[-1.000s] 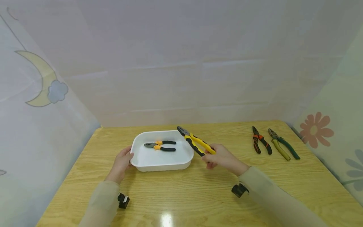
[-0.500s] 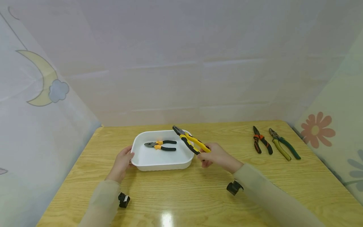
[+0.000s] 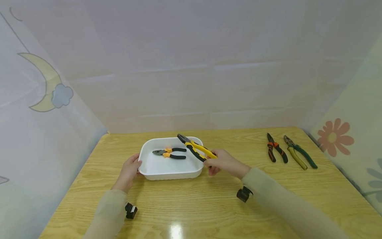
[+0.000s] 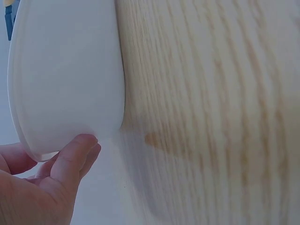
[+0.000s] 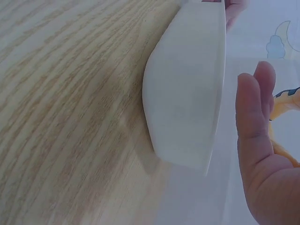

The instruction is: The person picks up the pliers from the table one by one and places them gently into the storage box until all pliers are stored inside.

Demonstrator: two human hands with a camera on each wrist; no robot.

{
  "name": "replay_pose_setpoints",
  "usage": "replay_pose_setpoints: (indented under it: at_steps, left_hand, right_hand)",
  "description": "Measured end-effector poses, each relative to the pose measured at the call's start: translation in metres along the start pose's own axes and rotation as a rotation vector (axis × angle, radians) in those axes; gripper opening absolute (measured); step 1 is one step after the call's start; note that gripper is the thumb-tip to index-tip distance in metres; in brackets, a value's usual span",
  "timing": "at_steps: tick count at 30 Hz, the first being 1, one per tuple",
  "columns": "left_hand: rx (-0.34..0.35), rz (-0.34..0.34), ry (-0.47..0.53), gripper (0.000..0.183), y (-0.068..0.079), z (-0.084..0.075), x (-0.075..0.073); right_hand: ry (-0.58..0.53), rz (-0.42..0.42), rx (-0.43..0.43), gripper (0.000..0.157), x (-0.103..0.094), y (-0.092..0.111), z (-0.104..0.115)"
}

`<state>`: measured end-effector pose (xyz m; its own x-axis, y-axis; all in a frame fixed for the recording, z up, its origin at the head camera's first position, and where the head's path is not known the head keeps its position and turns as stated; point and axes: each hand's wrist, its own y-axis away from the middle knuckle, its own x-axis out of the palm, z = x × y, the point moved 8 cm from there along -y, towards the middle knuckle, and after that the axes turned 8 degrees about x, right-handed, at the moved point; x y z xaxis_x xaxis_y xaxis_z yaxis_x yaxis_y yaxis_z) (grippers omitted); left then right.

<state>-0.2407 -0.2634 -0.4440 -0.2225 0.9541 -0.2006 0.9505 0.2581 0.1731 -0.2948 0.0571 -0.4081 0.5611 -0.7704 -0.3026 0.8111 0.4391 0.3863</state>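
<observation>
A white plastic tray (image 3: 170,176) sits on the wooden table, with orange-and-black pliers (image 3: 169,153) lying inside it. My left hand (image 3: 129,172) grips the tray's left end; in the left wrist view its thumb and fingers (image 4: 77,154) pinch the rim. My right hand (image 3: 222,162) holds large yellow-and-black pliers (image 3: 195,148) by the handles, slanted above the tray's right side with the head pointing up and left. In the right wrist view the right hand (image 5: 262,150) is beside and above the tray wall, and only part of the yellow handles shows.
Red-and-black long-nose pliers (image 3: 276,148) and green-and-yellow pliers (image 3: 299,153) lie at the table's right side. A pale cloth wall (image 3: 194,83) stands behind the table's far edge. Small black cameras are strapped at both wrists.
My right hand has carried the yellow-and-black pliers leftward, from the tray's right edge to farther over its interior. The left hand and the tray stay nearly in place.
</observation>
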Motion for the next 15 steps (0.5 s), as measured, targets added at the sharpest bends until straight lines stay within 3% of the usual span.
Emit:
replay_pose_setpoints:
  at_steps: [15]
  left_hand:
    - [0.005, 0.003, 0.010, 0.049, 0.000, 0.000, 0.001]
  right_hand:
    - [0.010, 0.047, 0.025, 0.030, 0.015, -0.017, 0.012]
